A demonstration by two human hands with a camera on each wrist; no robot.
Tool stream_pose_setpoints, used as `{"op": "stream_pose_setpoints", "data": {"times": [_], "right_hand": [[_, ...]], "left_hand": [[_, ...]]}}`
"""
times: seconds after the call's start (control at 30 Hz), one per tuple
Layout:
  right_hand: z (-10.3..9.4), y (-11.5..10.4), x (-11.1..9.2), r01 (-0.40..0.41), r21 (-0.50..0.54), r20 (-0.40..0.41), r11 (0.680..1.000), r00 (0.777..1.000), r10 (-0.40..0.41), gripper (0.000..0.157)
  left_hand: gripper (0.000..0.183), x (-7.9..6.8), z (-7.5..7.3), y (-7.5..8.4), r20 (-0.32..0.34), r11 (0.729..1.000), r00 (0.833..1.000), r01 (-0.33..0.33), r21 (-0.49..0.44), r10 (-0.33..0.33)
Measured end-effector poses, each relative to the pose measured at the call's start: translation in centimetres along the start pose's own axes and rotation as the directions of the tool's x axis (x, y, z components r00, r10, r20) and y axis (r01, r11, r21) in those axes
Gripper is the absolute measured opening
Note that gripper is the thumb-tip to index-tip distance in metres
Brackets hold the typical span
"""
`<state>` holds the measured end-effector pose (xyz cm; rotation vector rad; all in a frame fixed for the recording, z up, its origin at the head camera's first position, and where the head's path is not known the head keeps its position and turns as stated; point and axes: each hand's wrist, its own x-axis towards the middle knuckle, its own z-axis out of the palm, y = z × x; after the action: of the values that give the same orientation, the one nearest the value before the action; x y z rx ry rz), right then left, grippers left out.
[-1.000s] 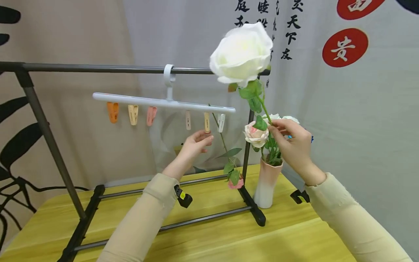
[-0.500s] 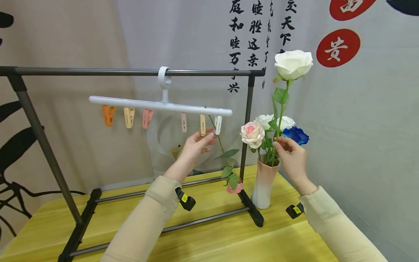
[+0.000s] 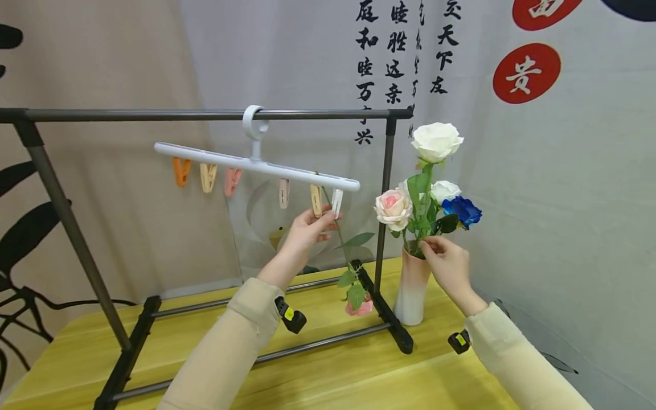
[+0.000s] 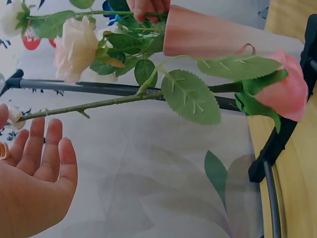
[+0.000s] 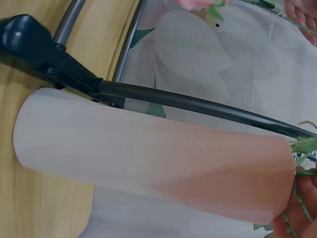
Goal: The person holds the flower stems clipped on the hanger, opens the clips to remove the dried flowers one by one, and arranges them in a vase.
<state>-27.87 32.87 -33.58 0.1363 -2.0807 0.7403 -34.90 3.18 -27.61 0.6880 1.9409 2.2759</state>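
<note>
My right hand [image 3: 448,265] pinches the stem of a tall white rose [image 3: 437,142] at the mouth of a pink-and-white vase [image 5: 158,153]. The stem reaches down among the other flowers at the rim. My left hand [image 3: 302,233] is under a white hanger [image 3: 287,171], its thumb and index finger at the lower end of the white clothespin [image 3: 336,203]. A yellow clothespin [image 3: 316,200] hangs just beside these fingers. A pink rose [image 4: 285,89] dangles upside down, its stem running up past the left fingers to the white clothespin. The hanger tilts down to the right.
A dark metal rack [image 3: 154,115] carries the hanger and stands on the yellow wooden table [image 3: 410,376]. Orange [image 3: 181,172], cream and pink clothespins hang further left. A pale pink rose [image 3: 393,209] and a blue rose [image 3: 462,211] stand in the vase.
My right hand has lowered the white rose from high in front of the rack to the vase. The hanger's right end has dipped, and the pink rose has shifted slightly left and down.
</note>
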Motion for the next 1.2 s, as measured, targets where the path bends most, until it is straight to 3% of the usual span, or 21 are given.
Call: {"op": "stream_pose_setpoints", "data": {"times": [0.1, 0.3, 0.57, 1.03, 1.2], "right_hand": [[0.0, 0.0, -0.3, 0.025, -0.029, 0.050, 0.999, 0.999, -0.023, 0.019], [-0.1, 0.1, -0.6, -0.019, -0.046, 0.147, 0.999, 0.989, 0.025, 0.021], [-0.2, -0.1, -0.4, -0.067, -0.057, 0.179, 0.996, 0.981, 0.077, 0.024], [-0.3, -0.5, 0.3, -0.051, -0.085, 0.035, 0.995, 0.998, 0.054, 0.021], [-0.5, -1.0, 0.7, -0.001, -0.068, -0.024, 0.998, 1.000, -0.001, 0.020]], "left_hand": [[0.045, -0.1, 0.1, 0.0, 0.007, 1.000, 1.000, -0.003, 0.003, 0.003], [0.044, -0.2, 0.2, 0.1, 0.014, 1.000, 1.000, -0.013, 0.013, 0.013], [0.038, -0.3, 0.4, 0.3, 0.012, 1.000, 1.000, -0.005, 0.013, 0.005], [0.042, -0.6, 0.6, -0.1, 0.018, 1.000, 1.000, 0.011, 0.002, -0.011], [0.041, -0.4, 0.6, 0.2, 0.026, 1.000, 1.000, -0.003, 0.007, 0.003]]}}
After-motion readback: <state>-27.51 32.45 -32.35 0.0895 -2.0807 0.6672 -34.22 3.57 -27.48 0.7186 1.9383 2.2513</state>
